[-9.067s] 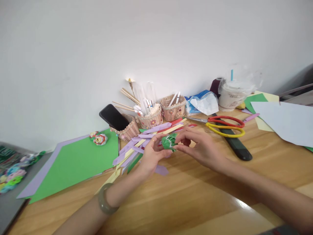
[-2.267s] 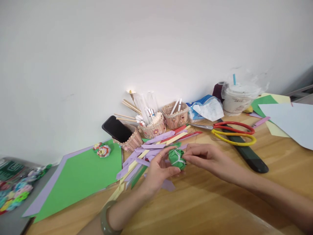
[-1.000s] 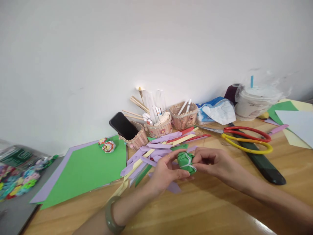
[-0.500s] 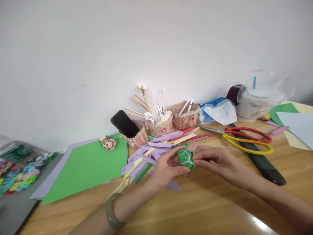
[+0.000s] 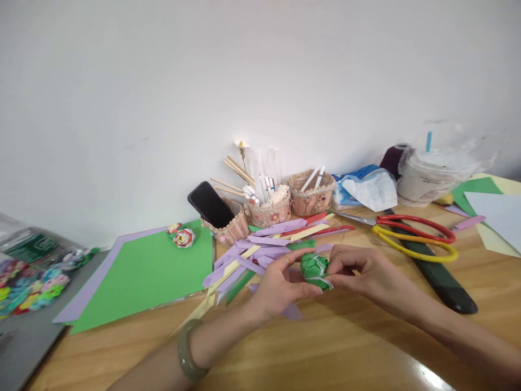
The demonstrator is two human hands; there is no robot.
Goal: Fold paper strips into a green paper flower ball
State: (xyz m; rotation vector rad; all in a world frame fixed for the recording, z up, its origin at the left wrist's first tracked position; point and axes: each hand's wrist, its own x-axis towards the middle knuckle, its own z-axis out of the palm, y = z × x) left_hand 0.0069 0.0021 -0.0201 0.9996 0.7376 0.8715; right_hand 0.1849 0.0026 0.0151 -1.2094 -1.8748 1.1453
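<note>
A small round ball of folded green paper (image 5: 312, 266) with white edges is held between my two hands above the wooden table. My left hand (image 5: 283, 282), with a ring and a jade-coloured bangle, grips its left side between thumb and fingers. At its right side, my right hand (image 5: 354, 269) pinches with thumb and fingertips; the exact spot under those fingertips is hidden. Behind the hands lies a heap of paper strips (image 5: 266, 252), mostly purple, with some yellow, red and green.
Scissors (image 5: 415, 231) with red and yellow handles rest on a dark green strap-like object (image 5: 443, 288) at right. Green paper (image 5: 146, 271) bears two folded paper flowers (image 5: 184, 238). Decorated baskets (image 5: 311, 198), a phone (image 5: 209, 205) and a lidded cup (image 5: 427, 174) stand along the wall.
The green paper ball has turned a little and moved slightly right and down in the picture with both hands. The whole view has shifted a little.
</note>
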